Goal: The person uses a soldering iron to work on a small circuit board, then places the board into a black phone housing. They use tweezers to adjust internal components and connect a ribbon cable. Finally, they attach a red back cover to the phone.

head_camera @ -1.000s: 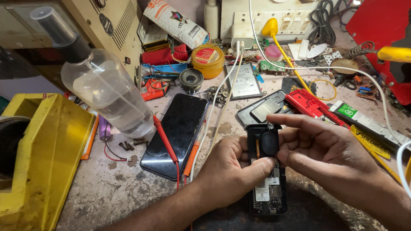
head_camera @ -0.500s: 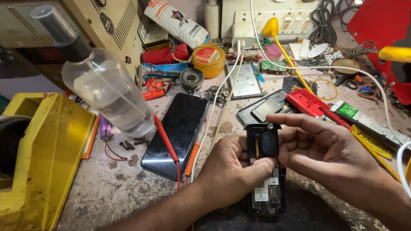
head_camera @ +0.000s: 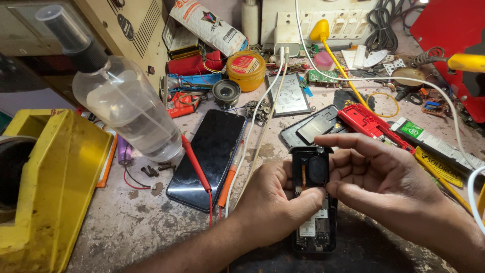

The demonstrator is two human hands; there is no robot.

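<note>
Gripping an opened black phone (head_camera: 313, 202) from both sides, the left hand (head_camera: 275, 202) and right hand (head_camera: 384, 182) are pinching its upper end. A dark smartphone (head_camera: 209, 156) is lying just beside them.

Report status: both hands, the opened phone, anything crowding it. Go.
Left hand and right hand both gripping the opened phone, back off, insides exposed. Smartphone and red probe lie close left, not touching.

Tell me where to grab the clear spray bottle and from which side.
Grip the spray bottle around its wide clear body, coming from the right and front. It leans tilted, with the yellow dispenser close on its left; the black nozzle end is narrow.
</note>
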